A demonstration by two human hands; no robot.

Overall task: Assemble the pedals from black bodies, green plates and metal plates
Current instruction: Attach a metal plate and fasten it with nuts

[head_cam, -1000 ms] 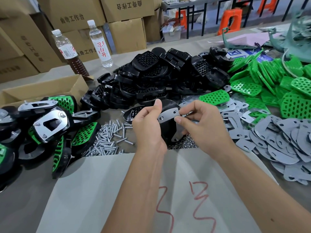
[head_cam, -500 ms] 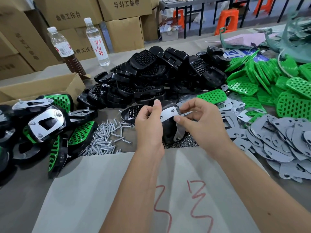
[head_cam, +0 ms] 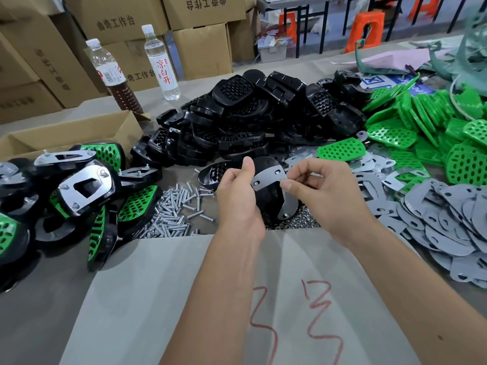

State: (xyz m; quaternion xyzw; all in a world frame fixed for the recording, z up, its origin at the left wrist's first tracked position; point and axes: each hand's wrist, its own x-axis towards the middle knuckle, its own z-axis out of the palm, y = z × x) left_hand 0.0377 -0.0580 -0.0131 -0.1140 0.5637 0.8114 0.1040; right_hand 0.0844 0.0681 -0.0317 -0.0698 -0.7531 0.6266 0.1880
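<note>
A metal plate (head_cam: 268,179) is held against a black body (head_cam: 271,204), both raised between the two hands above the table (head_cam: 39,312). The black body is gripped by the left hand (head_cam: 237,196), thumb upright along its near edge, fingers curled round the far side. The top right corner of the metal plate is pinched by the right hand (head_cam: 324,196) between thumb and forefinger. Two small holes are seen along the plate's upper edge; its lower tip hangs beside the body's right flank.

Directly under the hands a bed of small nuts (head_cam: 297,223) is noted. Just left of the left hand, loose screws (head_cam: 174,209) are heaped. Further left, assembled pedals (head_cam: 79,191) are piled, green and metal faces showing. Beyond the hands, a heap of black bodies (head_cam: 250,119) is stacked. Right of the right hand, grey metal plates (head_cam: 448,219) are spread; beyond them, green plates (head_cam: 421,127) are piled. Below the forearms, a grey sheet (head_cam: 158,299) with red marks is laid. Far left beyond the heap, two bottles (head_cam: 160,61) and cardboard boxes (head_cam: 203,48) are recorded.
</note>
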